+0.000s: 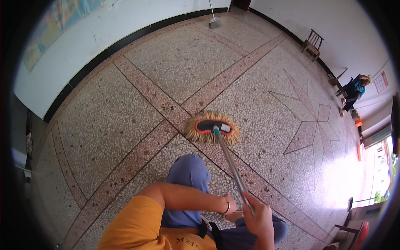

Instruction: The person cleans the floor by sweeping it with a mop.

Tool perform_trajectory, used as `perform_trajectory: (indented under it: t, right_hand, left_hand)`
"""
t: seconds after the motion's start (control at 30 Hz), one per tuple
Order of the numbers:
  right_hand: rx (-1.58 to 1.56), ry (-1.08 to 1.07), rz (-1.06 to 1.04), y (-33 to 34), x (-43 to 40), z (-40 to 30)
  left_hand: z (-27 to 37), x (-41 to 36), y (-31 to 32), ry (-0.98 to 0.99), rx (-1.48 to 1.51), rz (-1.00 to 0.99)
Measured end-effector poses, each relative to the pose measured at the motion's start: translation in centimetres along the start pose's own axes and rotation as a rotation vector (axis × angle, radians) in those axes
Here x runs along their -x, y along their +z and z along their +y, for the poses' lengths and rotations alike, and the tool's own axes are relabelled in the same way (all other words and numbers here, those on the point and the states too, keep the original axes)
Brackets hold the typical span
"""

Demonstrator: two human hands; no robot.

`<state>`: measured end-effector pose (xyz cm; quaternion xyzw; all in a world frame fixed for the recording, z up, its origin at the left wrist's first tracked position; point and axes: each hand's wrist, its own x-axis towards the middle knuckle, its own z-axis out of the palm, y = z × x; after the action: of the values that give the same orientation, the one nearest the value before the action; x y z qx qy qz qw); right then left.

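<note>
My right hand (257, 215) is wrapped around the metal handle (232, 165) of a mop. The handle slants away from me to a teal joint on the mop head (192, 132). That head is oval, with a tan string fringe and a dark centre edged in orange-red, and it lies on the speckled terrazzo floor (150, 84) where pinkish bands cross. My left hand (230, 201), with a bracelet at the wrist, is left of the handle near my foot. Its fingers are partly hidden, so its grip cannot be made out.
A long-handled broom or dustpan (214, 23) stands by the far wall. At the right wall are a wooden chair (312, 45) and a seated person (354, 89). Bright light enters through an opening (376, 172) at right. Furniture with a red part (362, 234) is at lower right.
</note>
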<state>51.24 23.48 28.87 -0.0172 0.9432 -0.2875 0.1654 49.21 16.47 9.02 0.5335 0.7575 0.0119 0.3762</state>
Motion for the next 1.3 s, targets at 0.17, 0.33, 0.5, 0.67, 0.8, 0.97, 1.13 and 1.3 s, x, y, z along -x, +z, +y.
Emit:
perform_trajectory:
  t: [0.17, 0.33, 0.5, 0.67, 0.8, 0.97, 1.13, 1.3]
  right_hand:
    - [0.072, -0.064, 0.185, 4.8, -10.3, 0.5]
    - [0.198, -0.014, 0.176, 7.1, -17.0, 4.6]
    - [0.321, 0.138, 0.050, 3.7, -13.0, 7.7]
    - [0.288, 0.203, 0.144, -1.8, -0.5, 12.9]
    - [0.251, 0.412, 0.221, -4.6, 11.5, 12.2]
    - [0.074, 0.688, 0.132, -6.6, 20.3, 5.2]
    - [0.154, 0.690, -0.026, -5.1, 19.5, 1.2]
    - [0.053, 0.554, 0.108, -3.4, 17.0, 3.4]
  left_hand:
    - [-1.2, 0.3, -1.5, -0.144, 0.033, 0.017]
    - [-2.7, 0.2, -2.2, -0.121, 0.099, 0.069]
    - [-4.1, 0.3, -3.6, -0.190, 0.111, 0.033]
    - [-5.1, -2.9, -3.6, -0.177, -0.067, -0.178]
    - [-4.4, -3.9, -4.0, -0.140, -0.070, -0.076]
    - [-2.7, -3.8, -3.3, -0.106, -0.092, -0.108]
    - [-1.5, -2.9, -2.1, 0.004, -0.138, -0.122]
    - [1.8, 0.7, -7.4, 0.048, -0.329, -0.200]
